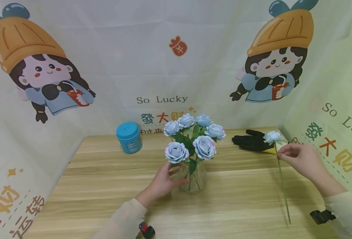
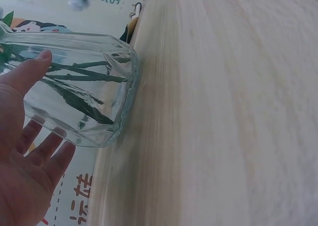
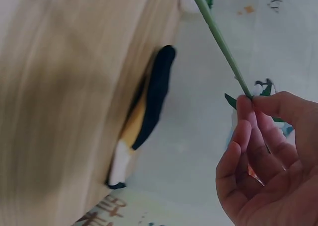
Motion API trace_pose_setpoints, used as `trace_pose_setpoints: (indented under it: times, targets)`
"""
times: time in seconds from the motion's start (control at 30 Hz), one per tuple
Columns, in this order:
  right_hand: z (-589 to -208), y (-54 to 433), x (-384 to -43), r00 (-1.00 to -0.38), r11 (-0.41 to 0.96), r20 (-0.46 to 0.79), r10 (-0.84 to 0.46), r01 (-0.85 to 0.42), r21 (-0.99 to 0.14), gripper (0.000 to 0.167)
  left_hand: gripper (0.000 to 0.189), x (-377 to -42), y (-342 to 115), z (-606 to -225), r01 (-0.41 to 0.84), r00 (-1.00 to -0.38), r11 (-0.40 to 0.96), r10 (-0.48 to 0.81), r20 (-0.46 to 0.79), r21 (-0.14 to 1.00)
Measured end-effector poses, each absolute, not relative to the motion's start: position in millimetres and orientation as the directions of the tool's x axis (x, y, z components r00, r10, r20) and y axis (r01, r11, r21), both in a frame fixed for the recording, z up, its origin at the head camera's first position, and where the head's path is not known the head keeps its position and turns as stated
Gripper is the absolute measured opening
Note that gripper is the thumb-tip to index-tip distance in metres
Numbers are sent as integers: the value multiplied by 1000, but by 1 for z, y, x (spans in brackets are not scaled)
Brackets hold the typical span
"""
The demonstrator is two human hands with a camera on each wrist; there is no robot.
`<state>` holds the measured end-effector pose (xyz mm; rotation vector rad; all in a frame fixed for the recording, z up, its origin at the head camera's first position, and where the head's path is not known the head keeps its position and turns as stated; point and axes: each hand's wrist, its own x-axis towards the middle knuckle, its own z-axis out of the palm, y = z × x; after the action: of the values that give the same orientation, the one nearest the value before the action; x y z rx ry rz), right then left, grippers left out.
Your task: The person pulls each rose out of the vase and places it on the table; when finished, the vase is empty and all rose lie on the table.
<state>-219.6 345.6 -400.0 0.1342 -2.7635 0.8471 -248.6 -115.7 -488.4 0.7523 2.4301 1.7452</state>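
Observation:
Several pale blue roses (image 1: 205, 147) with green leaves stand in a clear glass vase (image 1: 194, 181) on the table. My left hand (image 1: 161, 182) holds the vase from its left side. In the left wrist view the thumb (image 2: 31, 73) lies across the near face of the glass vase (image 2: 94, 116), and the other fingers go round behind it. At the right, my right hand (image 1: 303, 161) pinches the stem of a single rose (image 1: 273, 136) just below its bloom. Between thumb and fingertips the green stem (image 3: 221, 42) shows in the right wrist view; its lower end hangs over the table.
A blue lidded tub (image 1: 129, 137) stands at the back left of the wooden table (image 1: 104, 179). Behind the single rose lies a black glove (image 1: 247, 142) with a yellow part. Printed cloth (image 1: 119, 49) hangs behind and along both sides.

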Motion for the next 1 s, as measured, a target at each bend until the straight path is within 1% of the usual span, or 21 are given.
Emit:
trace_pose_setpoints:
  times: [0.17, 0.3, 0.47, 0.63, 0.77, 1.0]
  targets:
    - [-419, 361, -224, -986, 845, 157, -61, -134, -517, 10, 91, -249, -116, -488, 348, -882, 249, 414, 225, 904]
    - [-431, 369, -228, -987, 863, 134, -93, -147, -484, 5, 91, -250, -116, -488, 346, -883, 250, 414, 223, 904]
    - [-443, 374, -231, -987, 877, 101, -123, -156, -454, 3, 91, -250, -117, -488, 342, -883, 253, 415, 218, 905]
    - [-453, 377, -231, -991, 879, 56, -121, -133, -458, 3, 91, -250, -117, -488, 336, -885, 254, 415, 212, 907]
    - [-458, 379, -232, -989, 876, 58, -133, -145, -460, 4, 91, -250, -116, -487, 332, -886, 252, 415, 208, 909]
    - [-462, 379, -230, -992, 864, 3, -125, -110, -491, 6, 89, -249, -116, -487, 338, -884, 249, 415, 215, 908]
